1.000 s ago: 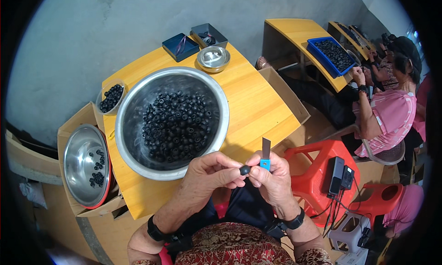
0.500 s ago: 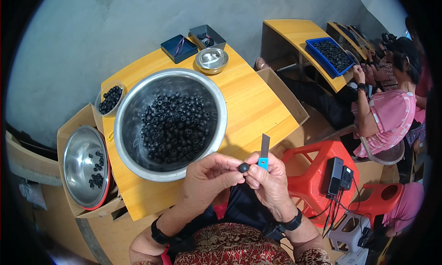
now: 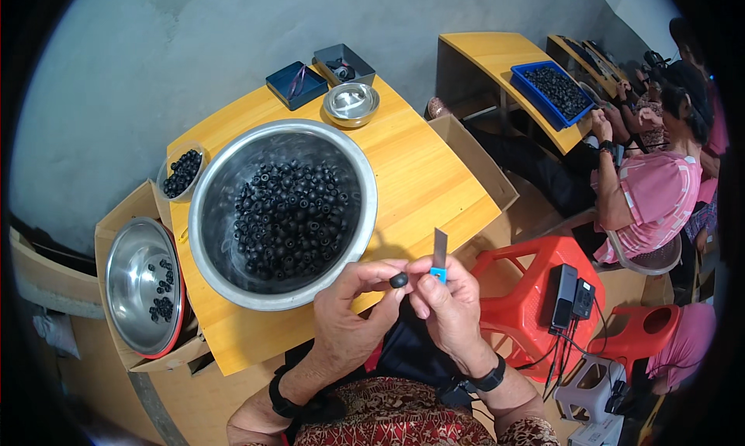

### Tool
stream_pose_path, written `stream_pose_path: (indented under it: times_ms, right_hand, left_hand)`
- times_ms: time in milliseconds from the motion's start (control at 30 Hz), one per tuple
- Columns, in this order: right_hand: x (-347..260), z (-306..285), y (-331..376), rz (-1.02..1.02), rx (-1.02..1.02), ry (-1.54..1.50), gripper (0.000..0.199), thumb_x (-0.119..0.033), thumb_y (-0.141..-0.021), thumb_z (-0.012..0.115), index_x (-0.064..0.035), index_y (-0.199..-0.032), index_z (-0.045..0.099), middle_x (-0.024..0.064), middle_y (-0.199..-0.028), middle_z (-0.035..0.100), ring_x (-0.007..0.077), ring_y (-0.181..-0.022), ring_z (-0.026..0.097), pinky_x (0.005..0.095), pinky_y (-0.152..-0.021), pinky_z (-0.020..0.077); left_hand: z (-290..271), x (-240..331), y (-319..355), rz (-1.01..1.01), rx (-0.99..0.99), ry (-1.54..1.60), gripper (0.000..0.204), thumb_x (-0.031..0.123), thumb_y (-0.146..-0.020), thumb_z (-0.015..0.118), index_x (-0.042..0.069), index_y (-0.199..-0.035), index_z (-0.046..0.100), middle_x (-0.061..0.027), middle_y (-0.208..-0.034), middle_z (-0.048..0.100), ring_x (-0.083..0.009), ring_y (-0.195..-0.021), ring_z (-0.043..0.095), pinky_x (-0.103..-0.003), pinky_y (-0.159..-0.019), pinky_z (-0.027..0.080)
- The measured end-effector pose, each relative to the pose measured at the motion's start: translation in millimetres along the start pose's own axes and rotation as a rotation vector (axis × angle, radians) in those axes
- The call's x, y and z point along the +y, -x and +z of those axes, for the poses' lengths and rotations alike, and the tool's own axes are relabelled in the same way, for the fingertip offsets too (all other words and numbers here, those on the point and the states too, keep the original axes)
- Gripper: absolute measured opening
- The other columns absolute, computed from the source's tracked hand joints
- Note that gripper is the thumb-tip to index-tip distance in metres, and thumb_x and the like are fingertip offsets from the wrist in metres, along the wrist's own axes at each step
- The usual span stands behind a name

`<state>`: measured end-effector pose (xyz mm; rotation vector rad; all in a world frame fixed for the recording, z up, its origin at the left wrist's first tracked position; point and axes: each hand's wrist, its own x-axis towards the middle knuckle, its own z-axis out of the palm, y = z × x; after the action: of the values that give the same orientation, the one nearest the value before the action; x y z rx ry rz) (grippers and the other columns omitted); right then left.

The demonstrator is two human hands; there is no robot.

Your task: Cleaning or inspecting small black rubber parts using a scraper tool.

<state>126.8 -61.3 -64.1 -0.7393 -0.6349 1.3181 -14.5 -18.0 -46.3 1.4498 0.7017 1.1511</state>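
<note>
L hand pinches a small black bead between thumb & fingertip, lower centre of frame, just below the rim of the big bowl. R hand is closed on a small blade w/ a blue handle end; its thin grey strip points straight up toward the frame top, so the long axis is near vertical. Bead sits just left of the blade's blue base, almost touching it; the hands meet fingertip to fingertip. Whether bead & blade actually touch can't be told. L hand has the bead, R is the nearer one to the blade edge.

Bead: round, matte, looks rubbery, dark hole side unclear. Big bowl: shiny steel, round, holds a heap of like black beads, centre-left on a yellow wood-look table. Far left, a shallower steel pan w/ a red rim, few beads in it, resting in a cardboard box. Upper left, a small clear cup of beads. Top centre: small steel dish, two dark trays behind it. Lower right: red plastic stool. Right edge: another person in a pink shirt at a second table w/ a blue tray of beads.
</note>
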Motion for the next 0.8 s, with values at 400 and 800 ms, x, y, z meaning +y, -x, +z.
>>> stream_pose_path:
  times_ms: [400,800]
  right_hand:
    - [-23.9,-15.6,-2.1,-0.673,-0.082,0.955,0.019,-0.015,-0.091,0.065,-0.0019,-0.098,0.053,0.0127,-0.087,0.064,0.0174,-0.070,0.060,0.0286,-0.064,0.0496]
    - [-24.7,-1.5,-3.1,-0.826,-0.268,1.120,0.024,-0.005,-0.076,0.077,-0.0017,-0.093,0.061,0.0123,-0.084,0.066,0.0234,-0.069,0.067,0.0295,-0.055,0.0529]
  left_hand:
    - [-14.4,-2.8,2.1,-0.233,-0.056,0.329,0.021,-0.009,-0.086,0.062,-0.004,-0.106,0.059,-0.0102,-0.103,0.064,-0.0168,-0.099,0.066,-0.028,-0.088,0.052]
    - [-20.9,-11.6,1.4,-0.267,-0.089,0.506,0.021,-0.004,-0.088,0.063,-0.003,-0.108,0.056,-0.0138,-0.103,0.067,-0.0177,-0.098,0.065,-0.029,-0.088,0.052]
